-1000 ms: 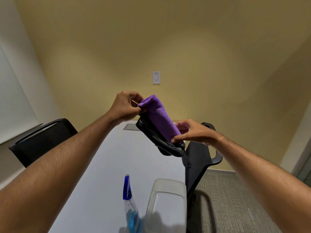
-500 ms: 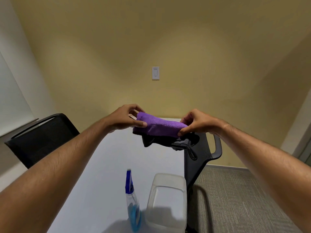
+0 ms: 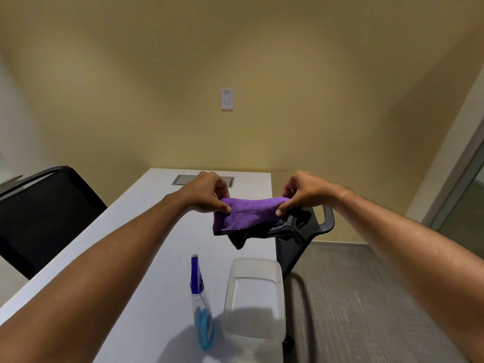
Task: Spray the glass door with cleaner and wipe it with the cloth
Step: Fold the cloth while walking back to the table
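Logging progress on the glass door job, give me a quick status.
Left hand and right hand pinch the purple cloth stretched between them. Spray bottle untouched on the table. Nothing blocking.

This looks like a small office meeting room. A long white tabletop [image 3: 146,231] runs toward a plain beige wall [image 3: 262,61] and has a metal cable hatch [image 3: 183,179] set flush into its far end. Black mesh-backed office chairs stand on both sides, one at the left [image 3: 44,213] and one at the right [image 3: 314,226]. The floor is grey commercial carpet [image 3: 366,297], a white switch plate [image 3: 226,99] sits on the wall, and a framed glass panel [image 3: 466,195] closes the right edge.
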